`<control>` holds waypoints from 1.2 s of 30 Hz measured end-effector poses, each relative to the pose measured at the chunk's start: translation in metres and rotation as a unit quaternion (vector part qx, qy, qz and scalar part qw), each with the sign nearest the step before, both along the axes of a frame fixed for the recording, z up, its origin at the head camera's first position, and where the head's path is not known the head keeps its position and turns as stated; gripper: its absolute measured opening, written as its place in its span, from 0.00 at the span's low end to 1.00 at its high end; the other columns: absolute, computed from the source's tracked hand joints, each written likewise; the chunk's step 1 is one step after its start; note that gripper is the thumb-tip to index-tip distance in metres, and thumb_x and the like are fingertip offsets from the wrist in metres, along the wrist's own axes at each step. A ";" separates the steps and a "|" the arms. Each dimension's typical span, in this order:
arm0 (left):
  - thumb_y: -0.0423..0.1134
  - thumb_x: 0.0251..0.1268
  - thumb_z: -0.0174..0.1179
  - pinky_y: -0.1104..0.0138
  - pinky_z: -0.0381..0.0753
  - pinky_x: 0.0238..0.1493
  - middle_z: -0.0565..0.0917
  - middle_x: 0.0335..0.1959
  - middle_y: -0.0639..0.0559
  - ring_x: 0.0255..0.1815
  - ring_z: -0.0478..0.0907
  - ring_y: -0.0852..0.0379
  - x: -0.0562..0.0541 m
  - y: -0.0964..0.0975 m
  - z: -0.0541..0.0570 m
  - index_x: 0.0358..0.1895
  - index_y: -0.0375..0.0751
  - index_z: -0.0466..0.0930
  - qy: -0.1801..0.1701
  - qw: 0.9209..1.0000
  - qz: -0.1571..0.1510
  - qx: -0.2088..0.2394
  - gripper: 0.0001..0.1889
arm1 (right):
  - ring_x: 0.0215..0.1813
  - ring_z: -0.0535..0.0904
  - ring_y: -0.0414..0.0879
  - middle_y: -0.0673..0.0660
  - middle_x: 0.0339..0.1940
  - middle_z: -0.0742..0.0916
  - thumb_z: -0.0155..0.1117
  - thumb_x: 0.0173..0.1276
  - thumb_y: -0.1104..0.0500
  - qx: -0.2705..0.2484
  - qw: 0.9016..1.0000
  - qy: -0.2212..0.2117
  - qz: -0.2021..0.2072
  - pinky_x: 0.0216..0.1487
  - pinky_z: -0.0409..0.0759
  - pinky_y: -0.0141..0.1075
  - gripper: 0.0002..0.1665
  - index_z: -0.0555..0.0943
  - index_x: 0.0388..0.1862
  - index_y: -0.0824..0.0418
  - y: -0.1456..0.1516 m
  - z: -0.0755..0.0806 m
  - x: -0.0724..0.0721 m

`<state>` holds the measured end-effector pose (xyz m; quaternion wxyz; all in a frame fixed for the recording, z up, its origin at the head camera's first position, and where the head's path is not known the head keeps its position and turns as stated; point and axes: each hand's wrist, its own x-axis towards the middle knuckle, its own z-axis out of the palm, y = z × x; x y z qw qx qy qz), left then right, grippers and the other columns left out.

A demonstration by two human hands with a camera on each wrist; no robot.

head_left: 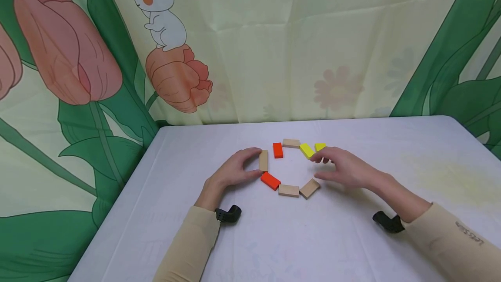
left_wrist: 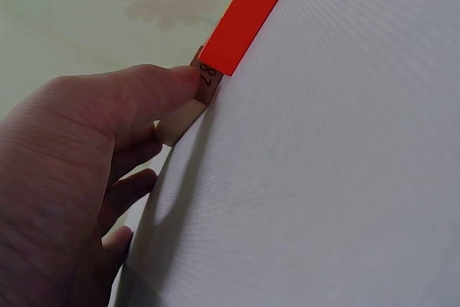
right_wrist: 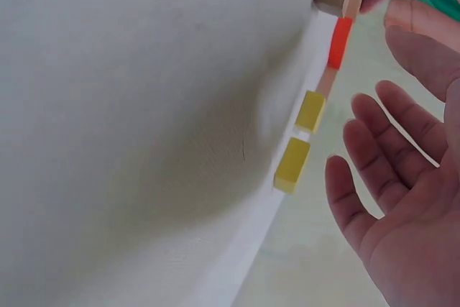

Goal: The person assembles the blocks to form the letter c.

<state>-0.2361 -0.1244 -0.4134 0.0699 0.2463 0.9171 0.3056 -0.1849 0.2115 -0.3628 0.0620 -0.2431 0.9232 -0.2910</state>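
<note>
The left hand [head_left: 236, 169] pinched a tan, flat wooden block [head_left: 263, 161] near its 2 ends, just beside a red, flat block [head_left: 270, 181] on the white table [head_left: 274, 238]. The right hand [head_left: 346, 166], fingers loosely spread, held nothing near 2 yellow, flat blocks [head_left: 307, 151]. They seemed to be making a ring; next, the gap on the right probably needed gentle nudges.

A: Any txt you can read?
B: A bit. L wrist view: wood blk [left_wrist: 192, 111] has dark digits on one face, an "8" + a 2nd digit, 7 or 2, can't tell which.
A: Any more?
B: Yep, head view: R sleeve [head_left: 450, 245] has dark lettering [head_left: 469, 233] on the forearm, approx. "Less…", too small & slanted to be sure.
</note>
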 end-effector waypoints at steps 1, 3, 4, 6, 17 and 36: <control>0.47 0.64 0.68 0.54 0.62 0.74 0.70 0.73 0.51 0.75 0.62 0.51 0.000 0.000 0.000 0.74 0.48 0.69 0.000 1.000 0.000 0.001 0.35 | 0.52 0.77 0.54 0.55 0.50 0.84 0.74 0.64 0.58 -0.006 1.000 0.005 0.000 0.51 0.80 0.52 0.23 0.81 0.56 0.62 0.001 0.000 -0.001; 0.47 0.64 0.68 0.54 0.62 0.74 0.70 0.73 0.51 0.75 0.62 0.51 0.000 0.000 0.000 0.74 0.48 0.69 0.000 1.000 0.000 0.003 0.35 | 0.53 0.77 0.55 0.55 0.50 0.84 0.74 0.65 0.58 -0.020 1.000 0.016 0.001 0.53 0.79 0.53 0.22 0.81 0.55 0.63 0.002 -0.001 -0.004; 0.48 0.64 0.68 0.54 0.62 0.74 0.70 0.73 0.51 0.74 0.62 0.51 0.001 0.000 0.000 0.74 0.48 0.69 0.001 1.000 0.000 0.004 0.35 | 0.53 0.77 0.55 0.56 0.50 0.84 0.74 0.65 0.58 -0.026 0.999 0.021 0.003 0.53 0.78 0.54 0.22 0.81 0.55 0.63 0.003 -0.001 -0.005; 0.48 0.63 0.68 0.54 0.62 0.74 0.70 0.73 0.51 0.74 0.63 0.51 0.001 -0.001 0.000 0.74 0.48 0.70 0.001 1.000 0.000 0.006 0.35 | 0.53 0.77 0.56 0.57 0.51 0.84 0.74 0.65 0.59 -0.033 0.999 0.026 0.000 0.55 0.77 0.55 0.22 0.81 0.56 0.63 0.004 -0.001 -0.007; 0.46 0.63 0.68 0.55 0.62 0.74 0.71 0.72 0.51 0.74 0.63 0.51 0.000 -0.002 -0.002 0.73 0.47 0.70 0.007 1.000 -0.005 0.017 0.35 | 0.54 0.77 0.56 0.60 0.54 0.84 0.74 0.65 0.59 -0.041 0.998 0.034 -0.029 0.58 0.76 0.56 0.24 0.80 0.58 0.65 0.008 -0.003 -0.024; 0.46 0.63 0.68 0.55 0.61 0.74 0.71 0.72 0.50 0.74 0.63 0.51 -0.001 -0.002 -0.002 0.73 0.46 0.70 0.008 1.000 -0.010 0.019 0.35 | 0.56 0.75 0.59 0.64 0.58 0.82 0.71 0.67 0.61 -0.036 0.997 0.029 -0.058 0.59 0.75 0.56 0.25 0.78 0.61 0.68 0.021 -0.009 -0.044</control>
